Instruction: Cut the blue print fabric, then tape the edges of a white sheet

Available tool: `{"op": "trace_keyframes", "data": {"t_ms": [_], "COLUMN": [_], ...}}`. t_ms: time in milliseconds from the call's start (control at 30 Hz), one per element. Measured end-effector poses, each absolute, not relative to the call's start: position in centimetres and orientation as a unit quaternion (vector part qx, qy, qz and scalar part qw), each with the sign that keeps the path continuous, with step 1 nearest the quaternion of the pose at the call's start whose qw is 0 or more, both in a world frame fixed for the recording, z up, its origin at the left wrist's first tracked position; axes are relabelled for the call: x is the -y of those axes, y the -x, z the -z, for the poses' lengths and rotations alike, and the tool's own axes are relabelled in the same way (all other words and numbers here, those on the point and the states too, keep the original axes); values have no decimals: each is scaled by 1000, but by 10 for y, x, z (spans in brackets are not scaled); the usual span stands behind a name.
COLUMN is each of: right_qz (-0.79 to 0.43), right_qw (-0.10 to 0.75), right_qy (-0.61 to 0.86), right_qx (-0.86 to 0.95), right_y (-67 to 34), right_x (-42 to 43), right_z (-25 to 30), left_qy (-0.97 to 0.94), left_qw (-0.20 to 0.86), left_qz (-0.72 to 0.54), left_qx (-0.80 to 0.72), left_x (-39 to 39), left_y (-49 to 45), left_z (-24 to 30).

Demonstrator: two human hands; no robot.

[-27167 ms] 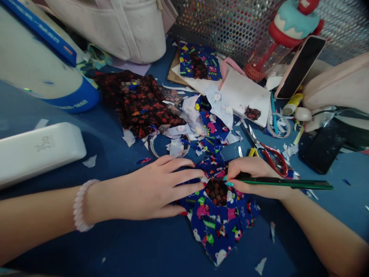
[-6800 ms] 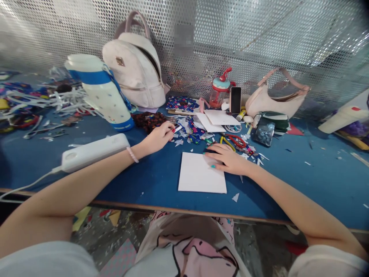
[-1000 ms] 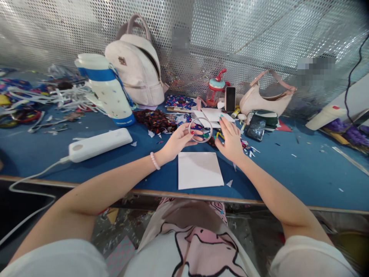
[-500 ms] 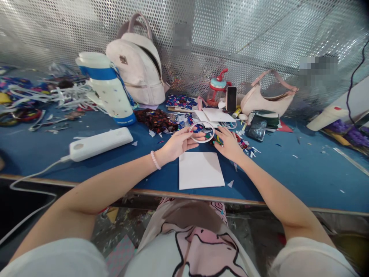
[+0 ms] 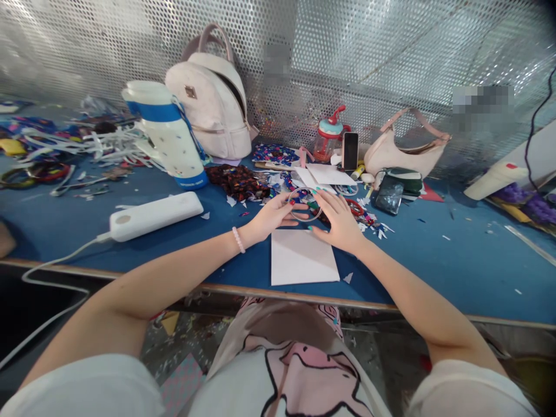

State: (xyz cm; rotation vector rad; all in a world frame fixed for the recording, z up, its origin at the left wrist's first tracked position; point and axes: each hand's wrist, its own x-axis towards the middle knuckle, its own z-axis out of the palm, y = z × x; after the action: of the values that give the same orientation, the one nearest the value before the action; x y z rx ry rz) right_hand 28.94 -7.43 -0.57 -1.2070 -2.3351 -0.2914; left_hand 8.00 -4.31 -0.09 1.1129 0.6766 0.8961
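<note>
My left hand (image 5: 271,218) pinches a thin white ring (image 5: 305,220), perhaps a narrow roll of tape, at its left side between thumb and fingers. The ring is tilted, above the far edge of a white square stack of paper or card (image 5: 304,259). At the ring's right side is my right hand (image 5: 341,221), fingers stretched over the upper rim and thumb spread below. Whether the right fingertips touch the rim I cannot tell. Behind both hands lie colourful fabric scraps and a red ring-shaped item (image 5: 355,207).
A white power bank-like device (image 5: 156,216) with a cable lies left. Behind stand a blue-and-white bottle (image 5: 171,139), a white backpack (image 5: 212,110), a red-lidded cup (image 5: 329,136), a phone (image 5: 350,152) and a pink handbag (image 5: 402,147). White paper sheets (image 5: 330,174) lie behind the ring.
My right hand has moved left and its fingers now reach over the ring's right side. The ring has tilted slightly and dropped a little, still in my left hand.
</note>
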Motion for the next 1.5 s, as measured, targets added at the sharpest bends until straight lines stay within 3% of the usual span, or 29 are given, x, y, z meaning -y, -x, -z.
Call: {"op": "trace_keyframes", "data": {"t_ms": [267,600,967,1500], "right_qz": [89,78,56,127], "right_qw": [266,229,242,290], "right_qy": [425,419,410,321], "right_qx": [861,875,878,892], "right_y": [-288,-288,-288,-289], "right_x": [71,73,72,76], "right_z": [13,13,13,9], "left_qy": [-627,-583,-621,-685], "left_qw": [661,722,690,640], "left_qz": [-339,-326,-332,-308], "left_qx": [-234,-182,-167,-164], "left_x": [47,54,51,60], "left_y": [-82,-81,-81,-78], "left_z": [11,6,13,2]}}
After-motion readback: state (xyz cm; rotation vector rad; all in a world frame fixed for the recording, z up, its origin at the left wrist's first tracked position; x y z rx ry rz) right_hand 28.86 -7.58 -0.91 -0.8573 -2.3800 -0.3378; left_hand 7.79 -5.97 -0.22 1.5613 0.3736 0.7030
